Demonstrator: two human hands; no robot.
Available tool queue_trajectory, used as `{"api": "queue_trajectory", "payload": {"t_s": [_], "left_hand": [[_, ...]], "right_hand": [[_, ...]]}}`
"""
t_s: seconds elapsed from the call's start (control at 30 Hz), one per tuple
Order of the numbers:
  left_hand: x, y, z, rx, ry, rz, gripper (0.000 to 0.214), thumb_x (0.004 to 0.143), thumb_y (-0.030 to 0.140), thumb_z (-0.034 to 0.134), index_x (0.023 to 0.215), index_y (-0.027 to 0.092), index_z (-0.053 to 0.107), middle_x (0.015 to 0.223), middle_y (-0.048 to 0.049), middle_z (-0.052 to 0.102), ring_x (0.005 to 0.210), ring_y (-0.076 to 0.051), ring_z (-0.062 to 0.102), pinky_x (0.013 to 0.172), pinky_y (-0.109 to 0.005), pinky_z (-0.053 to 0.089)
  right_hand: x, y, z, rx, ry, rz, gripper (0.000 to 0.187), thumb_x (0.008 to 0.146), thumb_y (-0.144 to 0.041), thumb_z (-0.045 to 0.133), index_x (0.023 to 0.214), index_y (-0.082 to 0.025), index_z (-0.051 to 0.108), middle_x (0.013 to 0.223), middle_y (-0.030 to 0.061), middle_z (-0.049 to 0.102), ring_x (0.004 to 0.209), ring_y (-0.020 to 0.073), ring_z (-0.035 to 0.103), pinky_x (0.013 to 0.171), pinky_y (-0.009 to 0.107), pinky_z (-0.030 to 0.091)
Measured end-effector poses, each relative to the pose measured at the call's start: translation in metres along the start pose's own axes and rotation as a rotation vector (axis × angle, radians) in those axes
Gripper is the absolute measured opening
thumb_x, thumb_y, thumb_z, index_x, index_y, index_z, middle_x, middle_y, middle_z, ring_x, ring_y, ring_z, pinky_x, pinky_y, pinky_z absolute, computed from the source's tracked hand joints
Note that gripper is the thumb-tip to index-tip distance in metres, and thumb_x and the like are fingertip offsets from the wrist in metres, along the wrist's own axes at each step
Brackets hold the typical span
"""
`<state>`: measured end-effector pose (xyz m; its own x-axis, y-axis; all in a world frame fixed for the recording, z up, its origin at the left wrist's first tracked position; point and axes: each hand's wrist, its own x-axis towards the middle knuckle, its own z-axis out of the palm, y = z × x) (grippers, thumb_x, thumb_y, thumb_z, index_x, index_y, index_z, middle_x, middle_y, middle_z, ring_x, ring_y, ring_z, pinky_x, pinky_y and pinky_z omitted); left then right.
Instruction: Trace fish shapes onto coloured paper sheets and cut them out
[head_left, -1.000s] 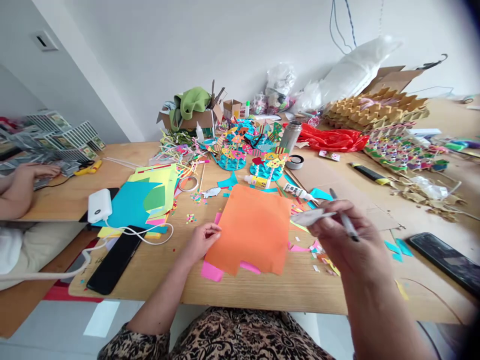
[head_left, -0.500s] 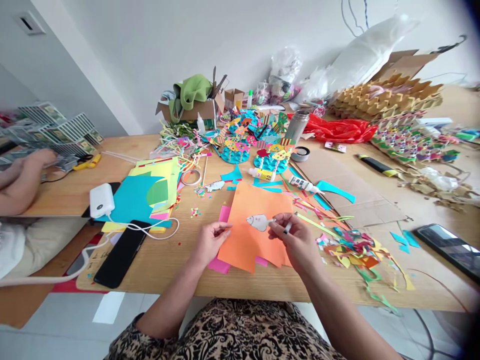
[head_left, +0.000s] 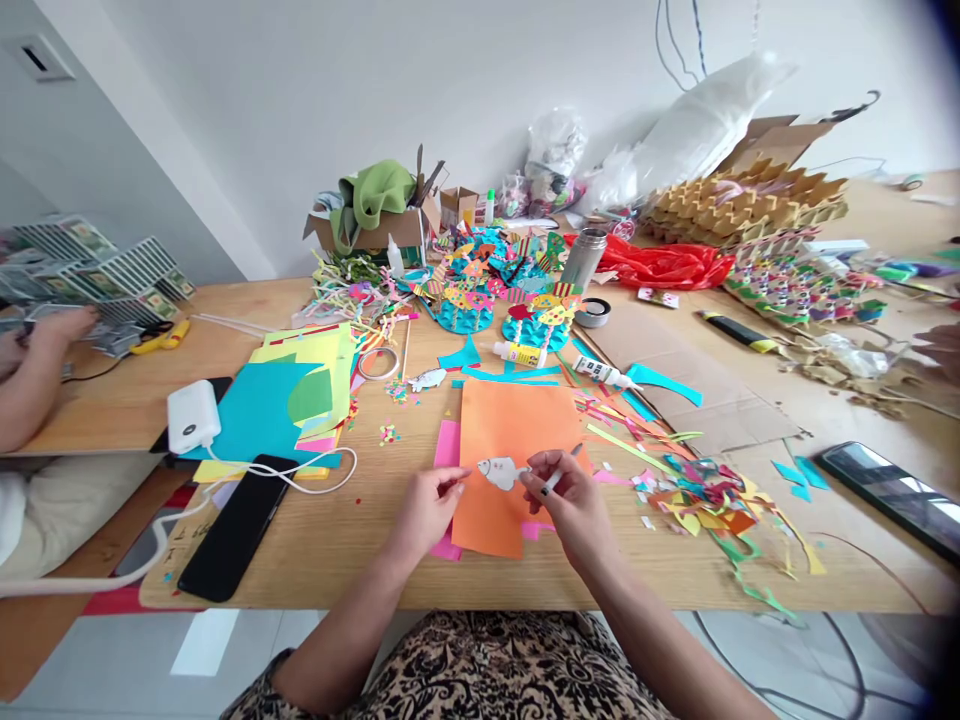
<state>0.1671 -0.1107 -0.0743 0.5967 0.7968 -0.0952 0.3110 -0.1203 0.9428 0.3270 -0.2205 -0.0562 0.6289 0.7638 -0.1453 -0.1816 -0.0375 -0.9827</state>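
A white paper fish cutout (head_left: 498, 473) with a dark outline lies over the orange paper (head_left: 517, 415). My right hand (head_left: 571, 505) is closed around a pen (head_left: 556, 478), its dark tip pointing down, and its fingertips pinch the fish's tail end. At the sheet's left edge, the thumb and fingers of my left hand (head_left: 427, 512) are closed on the orange paper, close to the fish's head. Pink paper (head_left: 447, 445) shows from underneath. Another white fish-like cutout (head_left: 428, 380) lies farther back.
Glue bottles (head_left: 520, 354), tape rolls (head_left: 379, 363) and blue fish-decorated crafts (head_left: 465, 310) stand behind. Paper scraps (head_left: 697, 495) and a phone (head_left: 892, 495) are at right. Coloured sheets (head_left: 255, 400), a power bank (head_left: 193, 417) and a black phone (head_left: 236, 530) lie left. A person's arm (head_left: 37, 385) is far left.
The orange paper has turned to lie straighter. The paper fish and my right hand have shifted slightly left and nearer. A blurred hand now shows at the far right edge.
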Motion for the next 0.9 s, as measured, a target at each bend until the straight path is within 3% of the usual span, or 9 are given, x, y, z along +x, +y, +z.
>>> {"api": "queue_trajectory", "payload": {"t_s": [0.17,0.27,0.37,0.47,0.63,0.77,0.9], "left_hand": [[0.006,0.002,-0.005,-0.027,0.049,0.024,0.027,0.081,0.019,0.059,0.105,0.015,0.072,0.102,-0.0082,0.073,0.089,-0.021,0.069,0.084,-0.032,0.054],[0.01,-0.001,-0.002,0.021,0.04,0.011,0.031,0.082,0.015,0.058,0.11,0.014,0.07,0.095,-0.0082,0.074,0.08,-0.019,0.069,0.08,-0.031,0.055],[0.011,-0.006,0.002,0.064,0.021,0.041,0.035,0.079,0.007,0.057,0.111,0.015,0.069,0.106,-0.01,0.071,0.085,-0.018,0.068,0.079,-0.03,0.056],[0.006,-0.01,0.0,0.148,0.028,0.135,0.033,0.079,0.003,0.055,0.107,0.015,0.07,0.118,-0.0116,0.066,0.097,-0.019,0.067,0.083,-0.031,0.056],[-0.015,-0.008,-0.011,0.456,0.1,0.383,0.028,0.086,0.007,0.051,0.107,0.015,0.068,0.119,-0.0124,0.065,0.11,-0.023,0.061,0.098,-0.042,0.05],[-0.036,-0.005,-0.012,0.548,0.044,0.603,0.025,0.091,0.012,0.049,0.108,0.017,0.067,0.117,-0.0095,0.066,0.109,-0.021,0.06,0.097,-0.04,0.051],[-0.046,-0.003,-0.006,0.653,-0.04,0.676,0.025,0.091,0.011,0.049,0.109,0.015,0.065,0.12,-0.0099,0.065,0.114,-0.022,0.058,0.099,-0.04,0.051]], "right_hand": [[0.0,-0.008,0.003,0.034,0.086,-0.079,0.031,0.071,-0.04,0.075,0.086,-0.02,0.056,0.069,-0.003,0.054,0.054,0.0104,0.054,0.048,0.024,0.047],[0.001,-0.006,0.006,-0.027,0.047,-0.045,0.033,0.07,-0.042,0.075,0.085,-0.02,0.055,0.068,-0.0031,0.053,0.052,0.0109,0.053,0.043,0.024,0.045],[0.001,0.003,0.009,-0.136,-0.008,0.021,0.033,0.069,-0.043,0.073,0.084,-0.019,0.055,0.068,-0.0022,0.054,0.051,0.0124,0.054,0.038,0.024,0.043],[-0.002,0.011,0.011,-0.253,-0.05,0.039,0.028,0.071,-0.04,0.07,0.085,-0.02,0.056,0.068,-0.0009,0.056,0.05,0.0132,0.055,0.037,0.024,0.042],[-0.007,0.013,0.007,-0.408,-0.099,-0.001,0.019,0.075,-0.034,0.063,0.085,-0.019,0.058,0.066,0.0005,0.059,0.05,0.0139,0.055,0.041,0.026,0.043],[-0.009,0.016,0.001,-0.527,-0.112,-0.069,0.016,0.075,-0.033,0.062,0.084,-0.02,0.059,0.066,0.0011,0.062,0.056,0.016,0.058,0.051,0.029,0.048],[-0.014,0.023,-0.004,-0.7,-0.142,-0.132,0.012,0.08,-0.029,0.055,0.088,-0.021,0.058,0.07,0.002,0.065,0.061,0.0178,0.062,0.057,0.031,0.049]]}}
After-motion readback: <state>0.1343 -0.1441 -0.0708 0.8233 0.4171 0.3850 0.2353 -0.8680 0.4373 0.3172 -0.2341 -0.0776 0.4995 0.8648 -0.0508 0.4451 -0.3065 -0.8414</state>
